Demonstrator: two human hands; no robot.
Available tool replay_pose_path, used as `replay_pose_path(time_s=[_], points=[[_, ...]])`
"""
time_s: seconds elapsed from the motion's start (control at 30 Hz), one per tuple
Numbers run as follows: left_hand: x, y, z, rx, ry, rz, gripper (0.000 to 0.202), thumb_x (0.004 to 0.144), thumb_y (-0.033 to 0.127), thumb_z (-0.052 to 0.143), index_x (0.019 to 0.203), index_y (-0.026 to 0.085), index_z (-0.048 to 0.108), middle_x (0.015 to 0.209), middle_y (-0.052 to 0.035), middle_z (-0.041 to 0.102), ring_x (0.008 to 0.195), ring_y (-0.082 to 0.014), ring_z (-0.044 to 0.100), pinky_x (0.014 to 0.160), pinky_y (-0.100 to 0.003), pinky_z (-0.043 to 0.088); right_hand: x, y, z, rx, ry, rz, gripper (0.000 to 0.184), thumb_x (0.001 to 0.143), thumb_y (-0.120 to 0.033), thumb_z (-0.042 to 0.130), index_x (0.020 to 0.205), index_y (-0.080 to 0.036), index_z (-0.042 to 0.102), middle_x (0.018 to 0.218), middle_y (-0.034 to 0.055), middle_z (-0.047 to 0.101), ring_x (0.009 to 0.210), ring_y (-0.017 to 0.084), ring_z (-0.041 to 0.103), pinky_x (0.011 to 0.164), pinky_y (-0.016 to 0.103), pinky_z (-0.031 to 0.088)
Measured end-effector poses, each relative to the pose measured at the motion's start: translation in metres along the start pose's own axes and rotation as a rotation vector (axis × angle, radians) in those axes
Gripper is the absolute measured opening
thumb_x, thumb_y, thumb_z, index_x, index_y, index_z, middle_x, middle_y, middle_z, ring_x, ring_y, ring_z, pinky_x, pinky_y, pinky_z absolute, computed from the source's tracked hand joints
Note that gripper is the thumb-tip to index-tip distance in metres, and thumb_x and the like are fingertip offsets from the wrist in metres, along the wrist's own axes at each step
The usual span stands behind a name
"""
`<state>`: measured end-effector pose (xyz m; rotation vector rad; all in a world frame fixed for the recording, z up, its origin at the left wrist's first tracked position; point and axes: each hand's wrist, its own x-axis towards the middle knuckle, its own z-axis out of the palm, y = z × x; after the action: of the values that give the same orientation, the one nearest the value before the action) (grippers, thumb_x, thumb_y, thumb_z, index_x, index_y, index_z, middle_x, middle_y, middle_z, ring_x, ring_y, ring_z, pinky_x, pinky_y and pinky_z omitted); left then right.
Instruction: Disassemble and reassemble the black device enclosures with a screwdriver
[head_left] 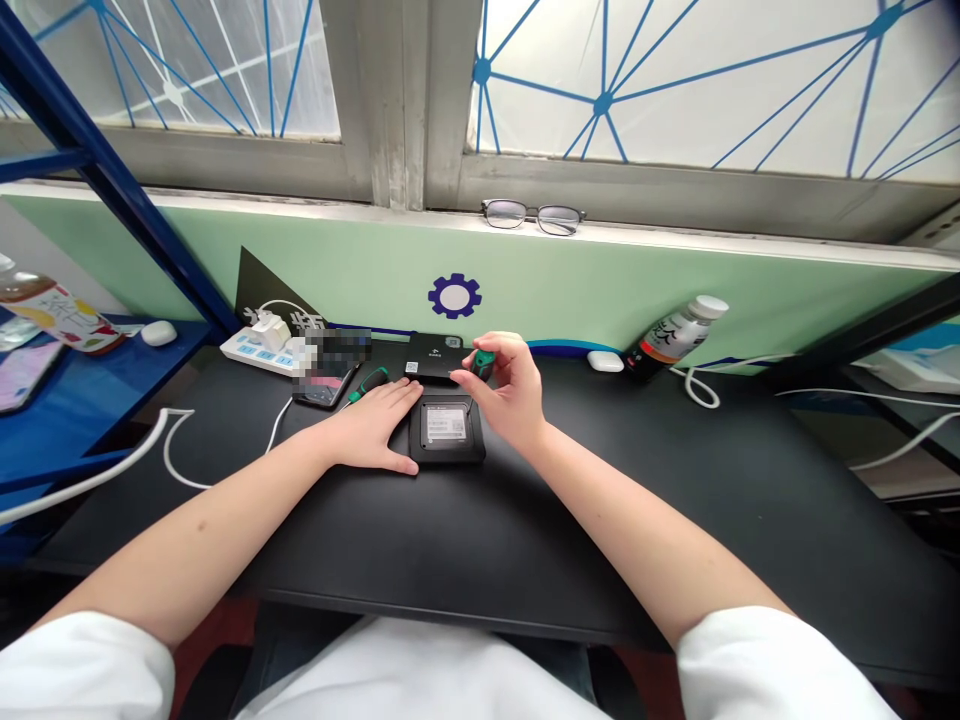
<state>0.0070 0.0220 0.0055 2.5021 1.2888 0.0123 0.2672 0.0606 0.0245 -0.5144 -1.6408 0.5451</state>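
Observation:
A small square black device with a white label lies on the black desk. My left hand rests flat beside its left edge, fingers stretched out and touching it. My right hand is closed round a green-and-black screwdriver handle, held upright over the device's far right corner. A second green-handled screwdriver lies on the desk just past my left fingers. A flat black box sits behind the device.
A phone and a white power strip with a charger lie at the back left, white cables trailing off. A bottle and a white earbud case lie at the back right. Glasses rest on the sill.

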Motion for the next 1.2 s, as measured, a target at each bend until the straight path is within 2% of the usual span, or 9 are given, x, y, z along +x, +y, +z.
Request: replay_pose_path(time_s=[0.1,0.17,0.27,0.43,0.57,0.67,0.93,1.1,1.2], points=[[0.000,-0.002,0.002,0.018,0.011,0.012,0.131,0.081,0.082,0.072,0.174,0.011,0.015,0.181,-0.0219,0.016,0.168,-0.0419,0.015,0.135,-0.053,0.017,0.000,-0.002,0.001,-0.019,0.007,-0.016,0.028,0.098,-0.028,0.073,0.121,-0.029,0.058,0.125,0.0063,0.058,0.088,0.016,0.073,0.080,0.039,0.063],[0.001,-0.003,0.004,0.027,0.024,0.028,0.130,0.081,0.083,0.072,0.174,0.011,0.015,0.180,-0.0223,0.017,0.168,-0.0421,0.016,0.135,-0.053,0.018,0.001,-0.004,-0.001,-0.079,0.025,-0.050,0.021,0.101,-0.025,0.064,0.121,-0.029,0.061,0.126,0.0082,0.059,0.100,0.020,0.071,0.085,0.042,0.062],[0.001,-0.003,0.003,0.029,0.027,0.042,0.130,0.082,0.082,0.072,0.174,0.012,0.014,0.180,-0.0226,0.017,0.167,-0.0425,0.016,0.134,-0.054,0.019,0.003,-0.006,-0.006,-0.191,0.050,-0.089,0.022,0.103,-0.022,0.054,0.119,-0.028,0.067,0.123,0.0099,0.058,0.116,0.026,0.064,0.089,0.047,0.061],[0.000,0.000,0.001,0.020,0.006,0.022,0.130,0.082,0.082,0.072,0.174,0.010,0.015,0.180,-0.0241,0.016,0.168,-0.0426,0.016,0.135,-0.054,0.019,0.004,-0.007,-0.008,-0.241,0.063,-0.147,0.025,0.107,-0.024,0.048,0.118,-0.028,0.070,0.113,0.0087,0.058,0.105,0.024,0.063,0.087,0.047,0.059],[0.000,-0.002,0.002,0.009,0.018,0.037,0.129,0.082,0.083,0.072,0.174,0.011,0.016,0.180,-0.0240,0.016,0.168,-0.0428,0.016,0.135,-0.055,0.018,0.005,-0.008,-0.005,-0.214,0.061,-0.142,0.017,0.104,-0.028,0.059,0.119,-0.028,0.066,0.112,0.0072,0.059,0.097,0.021,0.063,0.074,0.038,0.058],[0.000,-0.004,0.004,0.004,0.026,0.046,0.130,0.082,0.083,0.072,0.174,0.011,0.015,0.180,-0.0245,0.016,0.167,-0.0435,0.016,0.134,-0.056,0.019,0.005,-0.008,-0.003,-0.237,0.075,-0.095,0.021,0.098,-0.029,0.070,0.118,-0.028,0.062,0.111,0.0060,0.059,0.093,0.019,0.063,0.072,0.036,0.058],[0.001,-0.006,0.007,0.000,0.061,0.055,0.130,0.081,0.082,0.074,0.175,0.014,0.015,0.180,-0.0224,0.018,0.167,-0.0431,0.018,0.134,-0.056,0.020,0.008,-0.008,-0.002,-0.115,0.139,0.010,0.026,0.097,-0.028,0.069,0.121,-0.030,0.059,0.115,0.0043,0.060,0.092,0.016,0.064,0.075,0.034,0.057],[0.001,-0.005,0.007,-0.008,0.054,0.046,0.131,0.080,0.081,0.075,0.174,0.012,0.018,0.179,-0.0241,0.019,0.167,-0.0430,0.017,0.134,-0.057,0.021,0.010,-0.011,-0.002,-0.053,0.166,0.041,0.027,0.098,-0.039,0.072,0.120,-0.031,0.057,0.117,0.0043,0.056,0.092,0.016,0.062,0.076,0.034,0.059],[0.000,-0.005,0.005,-0.056,0.127,0.069,0.129,0.078,0.081,0.077,0.173,0.013,0.024,0.176,-0.0254,0.028,0.164,-0.0449,0.028,0.131,-0.060,0.028,0.010,-0.014,0.000,0.008,0.197,0.051,0.031,0.098,-0.046,0.073,0.120,-0.033,0.055,0.117,0.0037,0.052,0.093,0.016,0.061,0.076,0.033,0.061]])
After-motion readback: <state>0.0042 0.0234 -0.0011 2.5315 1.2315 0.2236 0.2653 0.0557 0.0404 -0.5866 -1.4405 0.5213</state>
